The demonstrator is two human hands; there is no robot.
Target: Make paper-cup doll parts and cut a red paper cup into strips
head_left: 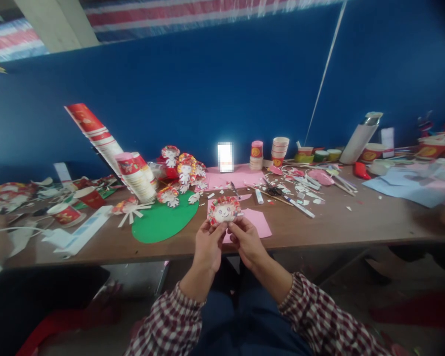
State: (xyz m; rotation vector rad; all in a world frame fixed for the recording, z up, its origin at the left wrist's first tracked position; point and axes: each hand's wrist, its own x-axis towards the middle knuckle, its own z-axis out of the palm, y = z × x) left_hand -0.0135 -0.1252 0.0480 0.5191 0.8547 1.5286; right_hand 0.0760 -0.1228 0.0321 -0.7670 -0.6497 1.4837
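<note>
Grip of left hand [209, 243] and right hand [250, 242], closed in a pinch on the paper ornament's [222, 212] lower edge over the counter [300, 231]; uneven thumb pressure could crease it.

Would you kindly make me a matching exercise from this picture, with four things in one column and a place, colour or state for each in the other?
Things:
1. Paper face
2. Rounded sheet
3. Power strip
4. Flask

Places, colours or states:
A. Near the blue wall, on the right side of the picture
B. Held between the left hand and the right hand
C. Has a white plug at its side
D. Green, flat on the table

Right pairs: 1-B, 2-D, 3-C, 4-A
</note>
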